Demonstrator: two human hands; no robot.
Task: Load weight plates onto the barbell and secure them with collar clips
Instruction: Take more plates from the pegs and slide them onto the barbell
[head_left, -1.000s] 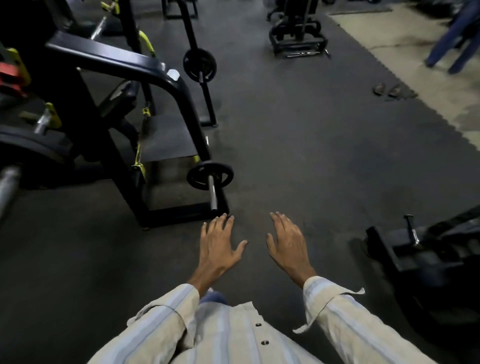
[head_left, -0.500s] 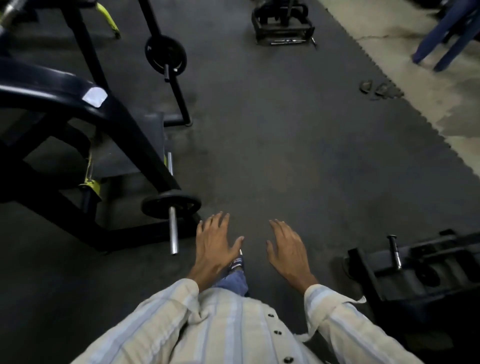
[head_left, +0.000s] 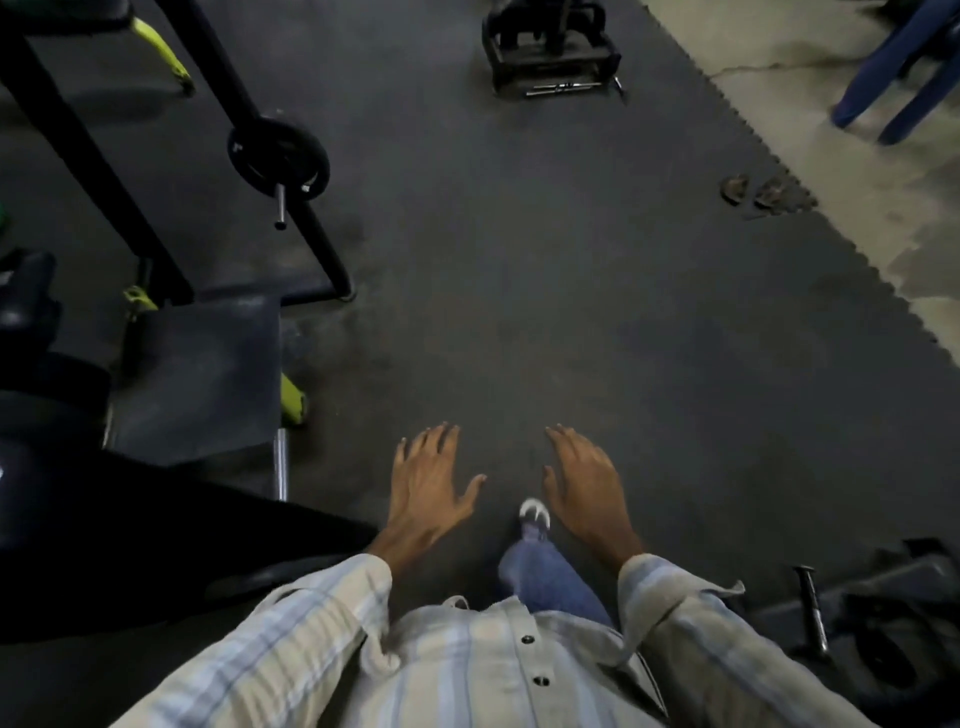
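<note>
Black rubber mat (head_left: 519, 322) fills most of what we see from the head camera, its toothed edge meeting pale concrete (head_left: 852, 171) at upper right. We hold both hands out low in front of us, palms down over the mat: the left hand (head_left: 428, 480) has its fingers spread and grips nothing, and the right hand (head_left: 584, 480) is likewise flat, fingers loosely together, holding nothing. Striped sleeves (head_left: 291, 639) and a buttoned shirt front run along the bottom edge, and between the hands we see one leg in blue trousers ending in a light shoe (head_left: 535, 514). A weight plate (head_left: 279, 158) sits at upper left on a short steel peg (head_left: 280, 208) of a slanted black rack (head_left: 104, 171), well apart from both hands. Nearer, at left, a steel bar end (head_left: 281, 462) pokes out past a dark footplate (head_left: 197, 374), just beside a yellow-green fitting (head_left: 292, 397); whether it belongs to the barbell we cannot tell. At lower right another steel peg (head_left: 812, 608) stands on a dark frame. Far ahead sits a low black machine (head_left: 550, 47), a pair of sandals (head_left: 756, 189) lies at the mat's edge, and blue legs of something (head_left: 893, 78) show at top right. We see no collar clips clearly.
</note>
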